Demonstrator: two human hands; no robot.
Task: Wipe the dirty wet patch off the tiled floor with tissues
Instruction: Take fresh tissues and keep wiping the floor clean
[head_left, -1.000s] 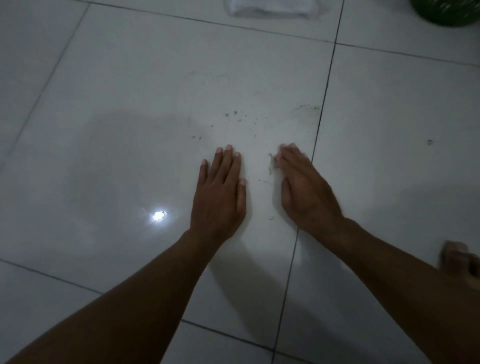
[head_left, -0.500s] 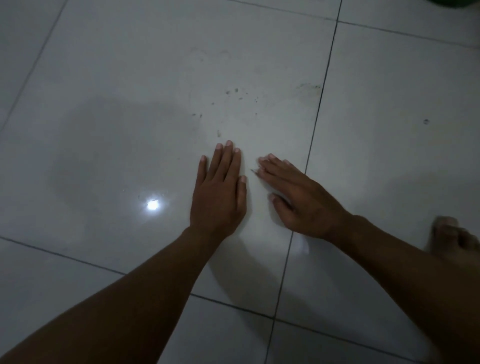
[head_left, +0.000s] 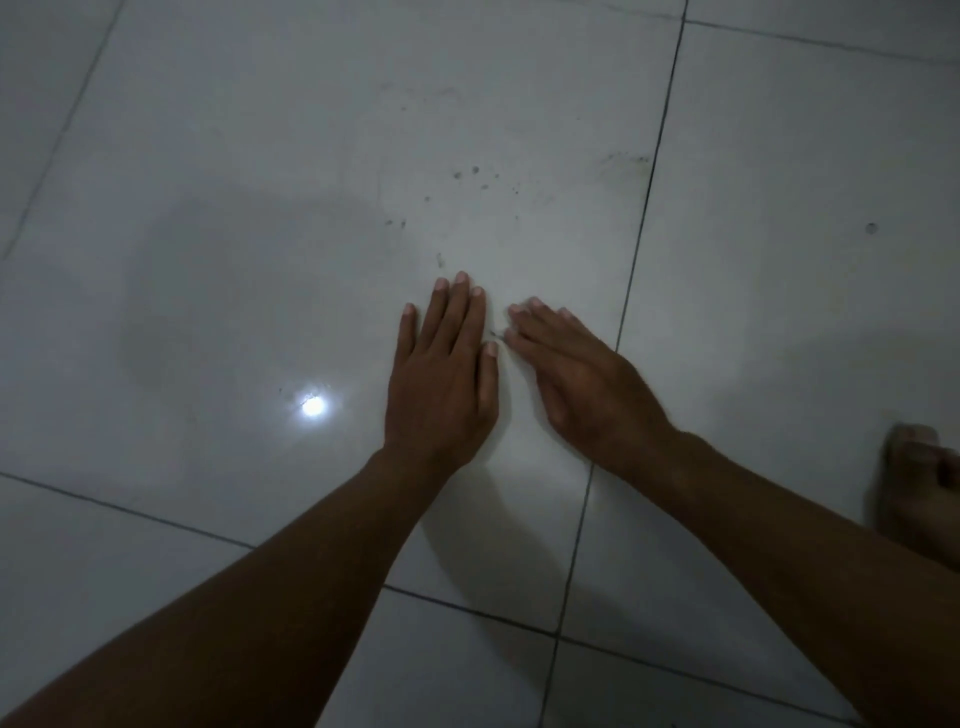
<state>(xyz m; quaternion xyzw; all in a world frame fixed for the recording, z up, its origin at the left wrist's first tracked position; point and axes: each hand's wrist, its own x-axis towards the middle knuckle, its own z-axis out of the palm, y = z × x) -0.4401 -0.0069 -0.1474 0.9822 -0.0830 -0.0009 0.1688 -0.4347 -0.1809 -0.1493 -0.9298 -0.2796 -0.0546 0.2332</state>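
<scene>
Going left to right: there's a lamp glare (head_left: 313, 406) on the glossy tiled floor (head_left: 208, 156), then my left hand (head_left: 444, 382), flat on the tile with fingers (head_left: 451, 317) straight and together, holding nothing. Just beside it my right hand (head_left: 587, 387) lies flat too, fingers spread a bit, also empty. The dirty patch (head_left: 483, 187) is those dark specks and the smear just beyond my fingertips, up by the grout line (head_left: 641, 223). No tissues in view. They'd be light, soft, tear once soggy I reckon, so I'd wad a few and press from on top
</scene>
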